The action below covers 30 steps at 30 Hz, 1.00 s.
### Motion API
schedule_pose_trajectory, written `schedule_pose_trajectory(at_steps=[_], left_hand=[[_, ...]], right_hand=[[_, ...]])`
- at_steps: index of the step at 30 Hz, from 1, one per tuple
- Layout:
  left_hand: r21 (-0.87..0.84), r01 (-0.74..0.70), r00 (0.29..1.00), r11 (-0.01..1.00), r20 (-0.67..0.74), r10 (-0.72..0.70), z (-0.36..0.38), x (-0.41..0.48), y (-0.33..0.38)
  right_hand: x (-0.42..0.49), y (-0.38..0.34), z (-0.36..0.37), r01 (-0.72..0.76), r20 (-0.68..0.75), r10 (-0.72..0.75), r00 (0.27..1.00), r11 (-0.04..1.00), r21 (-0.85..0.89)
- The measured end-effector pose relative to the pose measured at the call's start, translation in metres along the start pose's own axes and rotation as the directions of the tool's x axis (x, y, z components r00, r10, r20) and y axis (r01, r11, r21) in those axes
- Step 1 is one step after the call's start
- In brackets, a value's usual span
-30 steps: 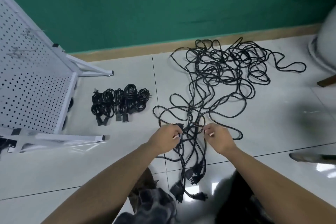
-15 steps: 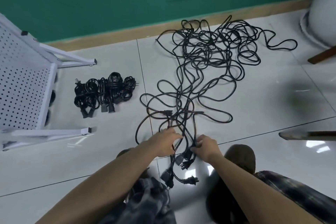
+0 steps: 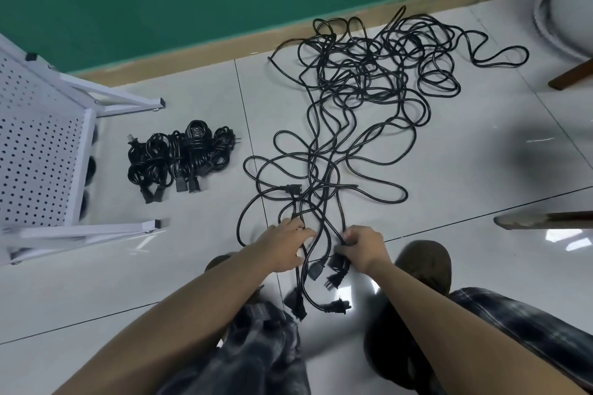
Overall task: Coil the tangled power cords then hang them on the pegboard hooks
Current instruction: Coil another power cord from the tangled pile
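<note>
- Grip first: your right hand (image 3: 362, 248) has its fingers curled tight round a few cord strands (image 3: 340, 212), just above their plug ends (image 3: 335, 279). Looks like you're bunching the ends so each lead can be traced out from one point.
- Your left hand (image 3: 284, 248) lies over the neighbouring strands, fingers reaching forward. Can't tell whether it clasps one or just pins them down.
- Plug ends are moulded black blocks, some with bare metal prongs, fanned out on the tile just in front of you.
- Strands have a thin, round, smooth black jacket that looks rubbery. They sit in loose springy loops, so I'd expect snags if you pull hard.
- Tangled cords (image 3: 369, 80) spread from your hands out to the wall, loops overlapping heavily. None of this heap is coiled yet.
- Coiled bundles (image 3: 179, 160) sit to your left, packed side by side and cinched at the waist. My guess is they're staged near the pegboard (image 3: 35, 154) for hanging.
- Pegboard is white perforated sheet metal on a square-tube frame. No hooks visible from here.
- Floor (image 3: 192, 266) is glossy white tile, so the cords should slide freely.
</note>
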State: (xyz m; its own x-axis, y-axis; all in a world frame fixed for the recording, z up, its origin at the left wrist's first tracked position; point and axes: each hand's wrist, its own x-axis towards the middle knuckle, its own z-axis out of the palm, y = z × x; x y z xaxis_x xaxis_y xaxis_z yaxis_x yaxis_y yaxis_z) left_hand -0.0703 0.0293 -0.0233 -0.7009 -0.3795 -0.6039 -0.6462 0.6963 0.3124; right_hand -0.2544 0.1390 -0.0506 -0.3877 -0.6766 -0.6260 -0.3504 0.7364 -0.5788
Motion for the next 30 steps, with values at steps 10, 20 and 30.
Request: schedule_pose_trajectory(at_steps=[10, 20, 30], left_hand=[[-0.127, 0.050, 0.996, 0.991, -0.061, -0.059, 0.003, 0.001, 0.006], [-0.146, 0.060, 0.995, 0.988, -0.075, -0.071, -0.001, 0.000, 0.003], [-0.177, 0.063, 0.994, 0.982, -0.080, -0.078, 0.002, 0.001, 0.005]], right_hand=[[0.002, 0.006, 0.004, 0.227, 0.246, -0.158, 0.956, 0.931, -0.285], [-0.006, 0.002, -0.005, 0.239, 0.193, -0.172, 0.966, 0.877, -0.416], [-0.008, 0.019, -0.007, 0.306, 0.141, -0.295, 0.945, 0.647, -0.698]])
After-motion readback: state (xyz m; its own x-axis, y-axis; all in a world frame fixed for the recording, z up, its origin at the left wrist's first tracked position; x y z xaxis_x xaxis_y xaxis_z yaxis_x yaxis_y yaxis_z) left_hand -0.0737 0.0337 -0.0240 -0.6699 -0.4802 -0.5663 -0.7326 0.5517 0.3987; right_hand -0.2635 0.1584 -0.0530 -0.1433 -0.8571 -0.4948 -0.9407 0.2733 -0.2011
